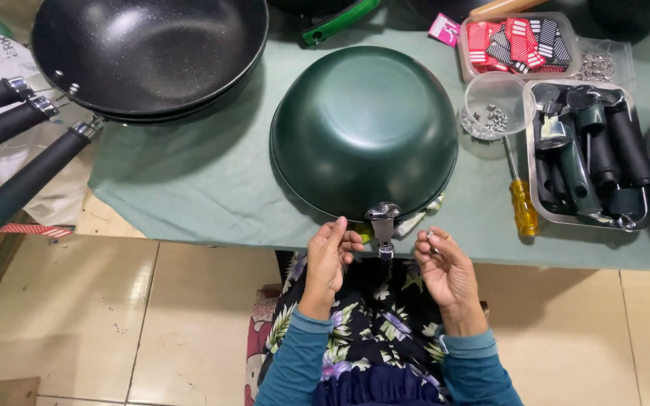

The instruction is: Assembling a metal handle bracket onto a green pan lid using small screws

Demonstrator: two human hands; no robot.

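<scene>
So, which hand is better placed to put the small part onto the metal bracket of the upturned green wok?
Probably the right hand: it pinches a small silvery metal part just beside the silver metal bracket on the upturned dark green wok. The left hand appears empty.

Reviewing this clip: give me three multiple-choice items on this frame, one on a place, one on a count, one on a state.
1. Where does the yellow-handled screwdriver lie?
A. Inside the metal tray
B. On the cloth between the green wok and the tray
C. On the floor

2. How many black handles stick out from the stacked black woks?
A. One
B. Three
C. Five

3. How does the green wok sit?
A. Upside down
B. Upright
C. On its side

B: it lies left of the metal tray.
B: three handles fan out.
A: its domed underside faces up.
</scene>
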